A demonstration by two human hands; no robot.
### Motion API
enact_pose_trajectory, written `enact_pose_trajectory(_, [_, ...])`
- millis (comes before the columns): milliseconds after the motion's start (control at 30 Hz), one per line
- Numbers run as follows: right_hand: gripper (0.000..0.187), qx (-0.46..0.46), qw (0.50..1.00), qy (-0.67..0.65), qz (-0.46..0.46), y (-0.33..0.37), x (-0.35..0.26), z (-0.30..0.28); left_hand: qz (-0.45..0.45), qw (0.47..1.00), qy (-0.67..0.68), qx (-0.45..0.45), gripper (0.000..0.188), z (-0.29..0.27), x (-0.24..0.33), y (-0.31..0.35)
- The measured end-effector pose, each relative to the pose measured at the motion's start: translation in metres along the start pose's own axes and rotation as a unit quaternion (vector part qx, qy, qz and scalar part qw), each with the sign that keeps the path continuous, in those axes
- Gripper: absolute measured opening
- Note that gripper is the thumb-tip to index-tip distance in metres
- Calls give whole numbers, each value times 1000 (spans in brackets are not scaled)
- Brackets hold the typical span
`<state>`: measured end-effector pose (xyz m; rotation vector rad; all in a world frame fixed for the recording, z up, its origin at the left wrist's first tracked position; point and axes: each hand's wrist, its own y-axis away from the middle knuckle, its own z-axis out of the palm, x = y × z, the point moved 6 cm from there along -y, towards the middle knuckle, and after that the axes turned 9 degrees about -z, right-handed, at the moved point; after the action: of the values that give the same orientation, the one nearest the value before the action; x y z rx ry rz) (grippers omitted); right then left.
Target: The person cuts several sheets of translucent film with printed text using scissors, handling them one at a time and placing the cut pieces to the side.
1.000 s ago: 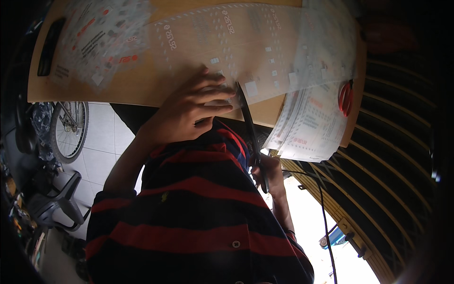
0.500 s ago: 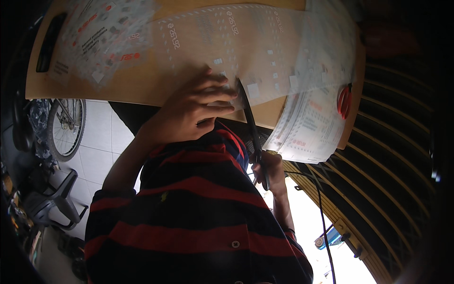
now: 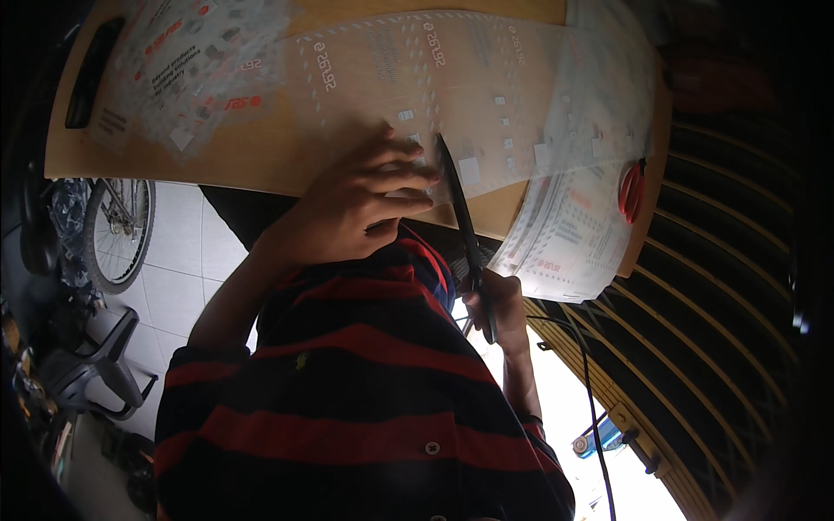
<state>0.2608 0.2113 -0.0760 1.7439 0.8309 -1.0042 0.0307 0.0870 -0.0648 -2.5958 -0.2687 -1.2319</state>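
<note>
A translucent printed plastic sheet (image 3: 356, 95) lies across the cardboard-brown work surface. My left hand (image 3: 352, 200) rests palm down on its near edge, fingers stretched out and slightly apart. In my right hand (image 3: 511, 317), close to my body, the handles of long black scissors (image 3: 466, 230) are gripped. The blades point away from me, their tip at the sheet just right of my left fingertips. Whether the blades are parted is hard to make out.
At the right edge sits a stack of printed plastic sheets (image 3: 565, 234), with red-handled scissors (image 3: 632, 193) on it. More printed clear plastic (image 3: 191, 78) covers the far left. Beyond the surface are a bicycle wheel (image 3: 122, 234), a grey chair (image 3: 104, 373) and a slatted metal shutter (image 3: 704, 260).
Almost nothing differs. The scissor tip and the sheet have shifted very slightly in view; both hands keep their places.
</note>
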Motion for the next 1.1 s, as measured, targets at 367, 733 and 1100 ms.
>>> enact_pose_trajectory(367, [40,0,999,32,6,-12,-13,-7,1,1000,-2,6,39,0,0,0])
enact_pose_trajectory(733, [35,-10,999,36,19,-23,-25,-8,4,1000,1,12,38,1,-1,1])
enact_pose_trajectory(1100, [51,-1,1000,26,-3,-34,-30,-9,6,1000,-1,10,38,1,-1,0])
